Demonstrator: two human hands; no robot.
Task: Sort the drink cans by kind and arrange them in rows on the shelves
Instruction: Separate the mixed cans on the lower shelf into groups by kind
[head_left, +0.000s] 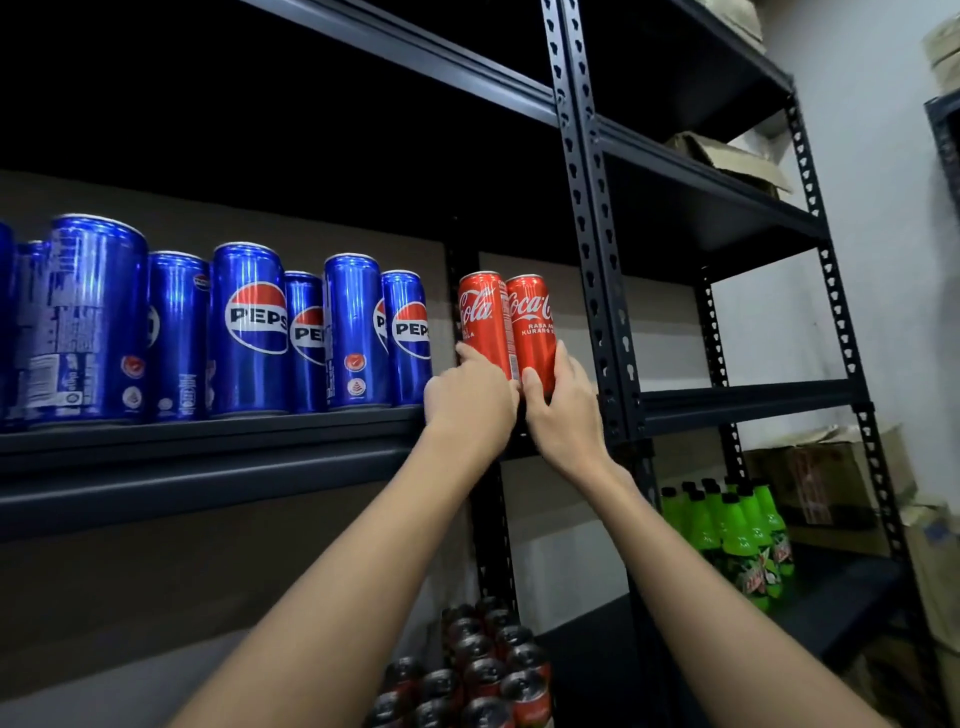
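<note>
two red cans held at the right end of the shelf

left hand (470, 397) grips the left red can (483, 322) low down, fingers curled round its base. right hand (558, 408) grips the right red can (532, 332), thumb across the front, fingers round the far side. both cans upright, touching each other, at the right end of the dark shelf (208, 441); can bottoms hidden behind the hands, can't tell if they rest on the board.

just left of them a gap, then blue cans (249, 327) standing in staggered rows along the same shelf. a black slotted post (597, 260) stands just right of the right can. more red cans (483, 670) packed together lower down, seen from the top. green bottles (737, 530) on the next rack's lower shelf, brown boxes (826, 483) behind them, crumpled boxes (727, 156) higher up.
</note>
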